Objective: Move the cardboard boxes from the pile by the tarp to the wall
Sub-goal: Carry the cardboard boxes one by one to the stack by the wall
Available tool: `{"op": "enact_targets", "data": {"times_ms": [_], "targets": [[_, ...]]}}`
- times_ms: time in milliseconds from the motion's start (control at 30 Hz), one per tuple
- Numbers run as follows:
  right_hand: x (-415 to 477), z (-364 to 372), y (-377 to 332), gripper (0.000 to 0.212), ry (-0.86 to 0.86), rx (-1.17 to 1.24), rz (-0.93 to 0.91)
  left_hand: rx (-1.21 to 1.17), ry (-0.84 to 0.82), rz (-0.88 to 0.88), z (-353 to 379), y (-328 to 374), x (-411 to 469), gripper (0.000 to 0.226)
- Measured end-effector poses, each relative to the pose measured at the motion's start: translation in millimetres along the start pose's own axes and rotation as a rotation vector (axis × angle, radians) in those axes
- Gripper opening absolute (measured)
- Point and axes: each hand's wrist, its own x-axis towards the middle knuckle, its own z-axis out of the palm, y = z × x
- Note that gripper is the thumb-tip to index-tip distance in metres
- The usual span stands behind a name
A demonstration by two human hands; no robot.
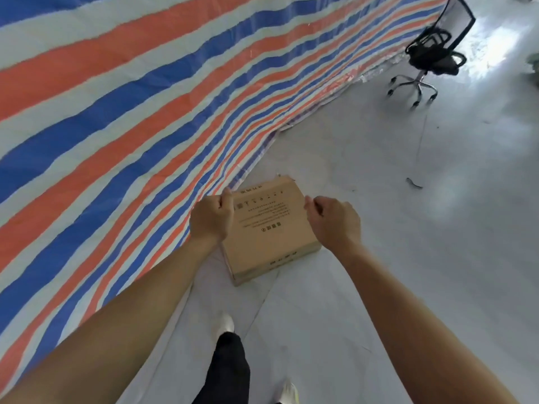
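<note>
A flat brown cardboard box [269, 231] with printed black text lies low over the white floor, right beside the edge of the striped tarp [122, 118]. My left hand [211, 218] is curled over the box's left edge, thumb on top. My right hand [334, 221] is curled around the right edge. Both arms reach forward and down to it. Whether the box rests on the floor or is just off it is unclear. No other box and no wall show.
The blue, orange and white tarp fills the left and top of the view. A black office chair [434, 52] on castors stands at the far right. A small dark scrap [414, 182] lies on the floor. My leg and shoes [226, 325] are below the box.
</note>
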Motion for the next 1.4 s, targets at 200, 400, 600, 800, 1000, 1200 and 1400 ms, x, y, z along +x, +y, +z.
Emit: {"op": "enact_targets", "data": {"times_ms": [200, 400, 600, 800, 1000, 1200, 1400], "targets": [[85, 88, 14, 0.051, -0.105, -0.024, 0.050, -0.017, -0.067, -0.130, 60, -53, 107, 0.050], [147, 233, 60, 0.041, -0.310, -0.066, 0.163, 0.071, -0.187, -0.319, 156, -156, 176, 0.070], [166, 408, 140, 0.035, -0.594, -0.062, 0.191, 0.147, -0.324, -0.695, 280, -313, 188, 0.061], [147, 544, 210, 0.055, -0.775, -0.065, 0.254, 0.215, -0.469, -0.922, 379, -443, 154, 0.026], [134, 601, 256, 0.064, -0.784, -0.068, 0.231, -0.028, -0.377, -1.101, 442, -507, 142, 0.088], [126, 606, 296, 0.061, -0.674, -0.060, 0.281, -0.087, -0.507, -1.134, 492, -470, 72, 0.062], [127, 608, 310, 0.064, -0.688, -0.196, 0.263, -0.104, -0.792, -1.061, 500, -450, 54, 0.055]]}}
